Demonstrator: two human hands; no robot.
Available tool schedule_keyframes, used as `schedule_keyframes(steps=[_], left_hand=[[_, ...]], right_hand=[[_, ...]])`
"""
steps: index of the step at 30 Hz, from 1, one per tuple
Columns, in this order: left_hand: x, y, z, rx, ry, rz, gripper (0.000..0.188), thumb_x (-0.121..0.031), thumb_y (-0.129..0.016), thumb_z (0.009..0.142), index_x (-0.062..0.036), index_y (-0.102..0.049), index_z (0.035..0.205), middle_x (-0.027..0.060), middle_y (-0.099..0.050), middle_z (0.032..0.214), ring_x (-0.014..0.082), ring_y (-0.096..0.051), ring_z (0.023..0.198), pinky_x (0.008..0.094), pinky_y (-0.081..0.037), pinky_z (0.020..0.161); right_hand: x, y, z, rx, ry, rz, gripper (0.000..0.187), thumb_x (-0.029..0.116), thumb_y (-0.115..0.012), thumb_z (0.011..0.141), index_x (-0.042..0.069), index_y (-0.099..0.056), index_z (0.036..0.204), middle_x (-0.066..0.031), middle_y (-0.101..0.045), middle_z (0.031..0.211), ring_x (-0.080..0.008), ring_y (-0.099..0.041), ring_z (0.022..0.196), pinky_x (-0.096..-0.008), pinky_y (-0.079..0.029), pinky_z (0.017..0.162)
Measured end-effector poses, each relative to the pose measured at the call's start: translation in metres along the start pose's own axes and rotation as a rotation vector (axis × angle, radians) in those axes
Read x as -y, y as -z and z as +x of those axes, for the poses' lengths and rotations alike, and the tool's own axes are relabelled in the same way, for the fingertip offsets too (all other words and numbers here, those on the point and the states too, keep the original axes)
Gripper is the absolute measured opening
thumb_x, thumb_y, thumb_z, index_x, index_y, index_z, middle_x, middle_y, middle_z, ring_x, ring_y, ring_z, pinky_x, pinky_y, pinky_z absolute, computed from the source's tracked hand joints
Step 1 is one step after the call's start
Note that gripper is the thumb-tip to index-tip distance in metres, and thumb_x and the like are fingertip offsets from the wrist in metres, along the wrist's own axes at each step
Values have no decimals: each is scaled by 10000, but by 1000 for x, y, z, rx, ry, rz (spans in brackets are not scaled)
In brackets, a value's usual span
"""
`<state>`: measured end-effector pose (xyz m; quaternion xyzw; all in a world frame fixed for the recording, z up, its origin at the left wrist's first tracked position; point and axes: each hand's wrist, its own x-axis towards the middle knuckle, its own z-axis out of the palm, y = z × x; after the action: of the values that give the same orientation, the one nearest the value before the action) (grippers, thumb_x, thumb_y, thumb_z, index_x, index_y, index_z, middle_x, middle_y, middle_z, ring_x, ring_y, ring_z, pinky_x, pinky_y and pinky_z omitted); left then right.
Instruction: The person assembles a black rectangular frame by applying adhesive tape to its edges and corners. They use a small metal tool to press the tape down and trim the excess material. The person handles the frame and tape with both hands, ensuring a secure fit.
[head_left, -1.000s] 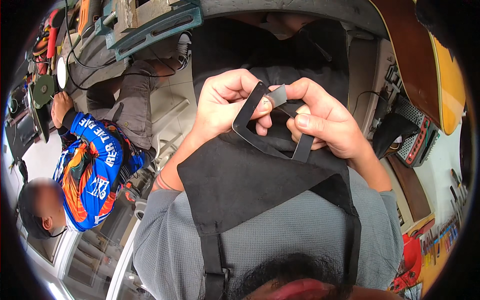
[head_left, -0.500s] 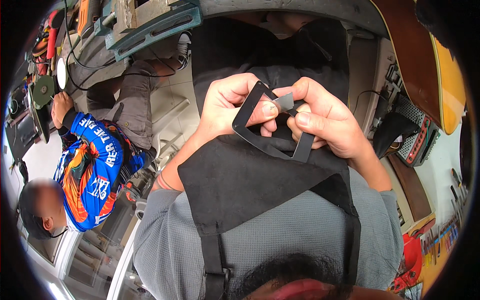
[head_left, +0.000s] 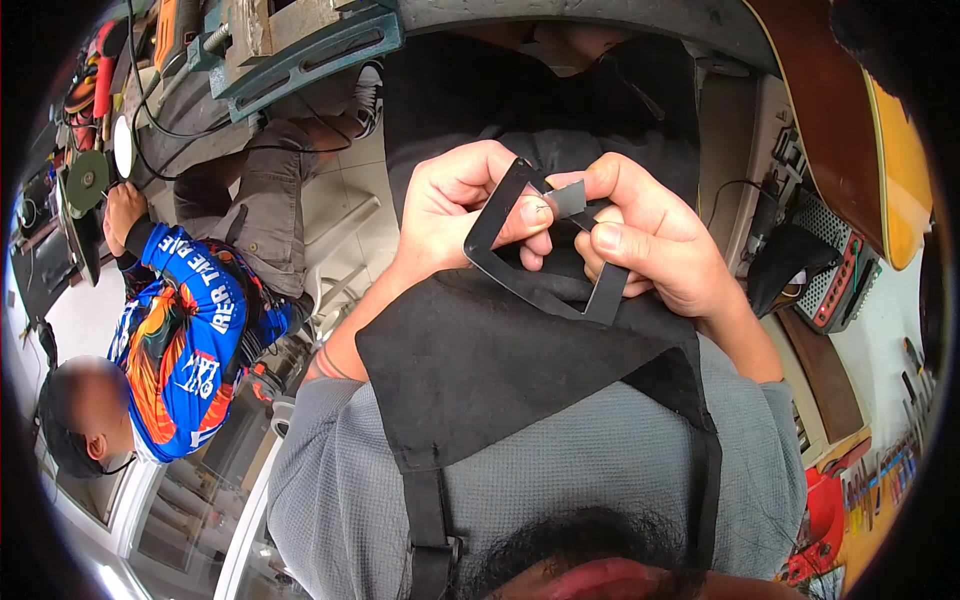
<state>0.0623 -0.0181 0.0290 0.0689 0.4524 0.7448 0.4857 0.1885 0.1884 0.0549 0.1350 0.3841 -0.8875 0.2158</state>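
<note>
Above the black apron [head_left: 500, 370] on my lap, I hold a thin black rectangular frame [head_left: 498, 210] with an open middle, tilted at an angle. My left hand [head_left: 450, 205] is closed on the frame's left side, its thumb inside the opening. Opposite, my right hand [head_left: 665, 240] grips the frame's right side with thumb and fingers. A small grey piece [head_left: 570, 199], perhaps sandpaper, lies against the frame between my left thumb and right index finger. The far side of the frame is partly hidden by my fingers.
At left, another person [head_left: 200, 320] in a blue and orange shirt has a hand near a green disc [head_left: 88, 180]. A teal vise [head_left: 310, 70] stands on the bench at upper left. A guitar body [head_left: 840, 110] hangs at upper right, above a grey perforated box [head_left: 835, 270].
The small grey piece has tilted slightly and my fingers have shifted a little around it. Both hands keep their grip on the frame.
</note>
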Motion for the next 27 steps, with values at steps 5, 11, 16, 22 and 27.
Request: schedule_keyframes(steps=[5, 11, 16, 22, 27], left_hand=[[2, 3, 1, 12, -22, -12, 92, -19, -789, 982, 10, -705, 959, 120, -763, 840, 152, -757, 693, 277, -641, 623], [5, 6, 2, 21, -72, -19, 91, -4, -787, 979, 30, -703, 982, 132, -761, 896, 156, -765, 724, 282, -651, 628], [-3, 11, 3, 21, -73, 5, 93, 2, -783, 976, 35, -696, 977, 137, -758, 902, 155, -758, 713, 284, -654, 648], [-4, 9, 0, 34, 5, 31, 97, 4, -785, 975, 32, -694, 959, 132, -759, 873, 155, -751, 687, 280, -648, 641], [-3, 13, 3, 3, -82, -10, 86, 27, -778, 968, 38, -693, 974, 146, -761, 893, 154, -757, 697, 267, -638, 611]], right_hand=[[0, -1, 0, -17, 1, -36, 444, 193, -548, 1127, -28, -439, 1496, 30, -528, 824, -6, -358, 609, -193, -259, 544], [-5, 3, -1, 7, 9, -4, 446, 195, -547, 1131, -6, -443, 1515, 30, -535, 829, -14, -362, 606, -200, -262, 546], [-3, -2, 0, -9, 11, -3, 456, 198, -549, 1128, -6, -439, 1521, 27, -551, 836, -13, -374, 605, -205, -266, 545], [3, -8, 5, -39, -16, -44, 458, 191, -551, 1120, -13, -441, 1515, 33, -536, 826, -7, -367, 605, -206, -267, 541], [0, -4, 6, 0, 7, -15, 454, 184, -550, 1119, -15, -445, 1512, 36, -528, 819, -6, -368, 609, -207, -268, 541]])
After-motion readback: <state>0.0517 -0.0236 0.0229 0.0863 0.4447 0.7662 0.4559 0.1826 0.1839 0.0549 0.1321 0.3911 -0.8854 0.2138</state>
